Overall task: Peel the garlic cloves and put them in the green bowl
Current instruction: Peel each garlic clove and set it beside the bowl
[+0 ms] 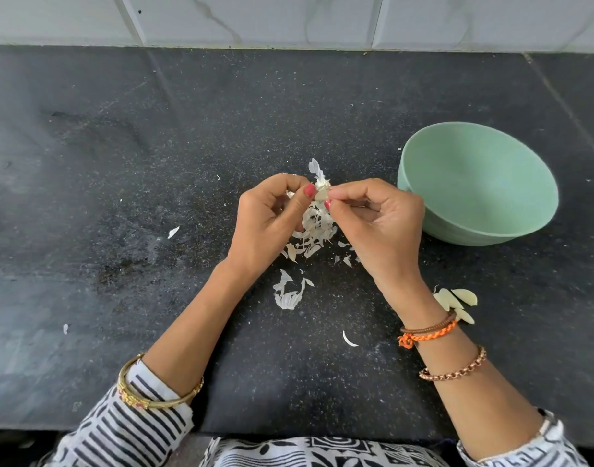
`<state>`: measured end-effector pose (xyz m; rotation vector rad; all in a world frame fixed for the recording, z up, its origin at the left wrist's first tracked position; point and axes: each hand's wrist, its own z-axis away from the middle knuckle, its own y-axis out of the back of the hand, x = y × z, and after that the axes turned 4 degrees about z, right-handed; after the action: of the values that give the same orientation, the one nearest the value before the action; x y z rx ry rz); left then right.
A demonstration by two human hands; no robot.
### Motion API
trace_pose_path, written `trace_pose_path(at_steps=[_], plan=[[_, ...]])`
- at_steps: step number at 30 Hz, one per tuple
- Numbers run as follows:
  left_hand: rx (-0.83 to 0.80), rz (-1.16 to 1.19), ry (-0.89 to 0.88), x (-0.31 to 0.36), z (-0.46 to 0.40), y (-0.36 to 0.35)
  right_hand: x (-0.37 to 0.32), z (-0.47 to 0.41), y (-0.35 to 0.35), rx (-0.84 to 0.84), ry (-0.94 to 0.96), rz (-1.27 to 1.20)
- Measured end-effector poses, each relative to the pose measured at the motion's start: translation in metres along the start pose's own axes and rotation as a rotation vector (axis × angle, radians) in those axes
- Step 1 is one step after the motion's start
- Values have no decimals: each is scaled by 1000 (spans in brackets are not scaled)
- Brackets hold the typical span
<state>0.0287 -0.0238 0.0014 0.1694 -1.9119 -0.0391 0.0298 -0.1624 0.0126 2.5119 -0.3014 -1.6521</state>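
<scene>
The worktop is dark speckled stone with a dull polish, smudged and dusty in patches. The wall tiles behind are glossy, pale and marble-veined. The green bowl looks like smooth matt plastic. Garlic skins are thin, papery and dry; the peeled cloves look smooth and waxy. The sleeve is printed woven cloth. A bangle is shiny gold metal, a chain bracelet coppery metal, a braided band orange thread.
</scene>
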Motion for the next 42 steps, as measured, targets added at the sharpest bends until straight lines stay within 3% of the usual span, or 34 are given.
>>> trace_pose_path(at_steps=[16,27,33,37,42], plan=[[9,-155,-157,-8,-1,1,2,2,-2,-3,8,15],[34,186,59,1,-3,0,-5,-2,2,-142,-119,-287],[283,277,147,-3,-10,10,-9,0,0,-200,-61,-389],[125,82,36,-4,-3,3,-7,1,-2,-157,-20,-299],[67,203,45,-2,-4,5,-4,2,-1,-61,56,-96]])
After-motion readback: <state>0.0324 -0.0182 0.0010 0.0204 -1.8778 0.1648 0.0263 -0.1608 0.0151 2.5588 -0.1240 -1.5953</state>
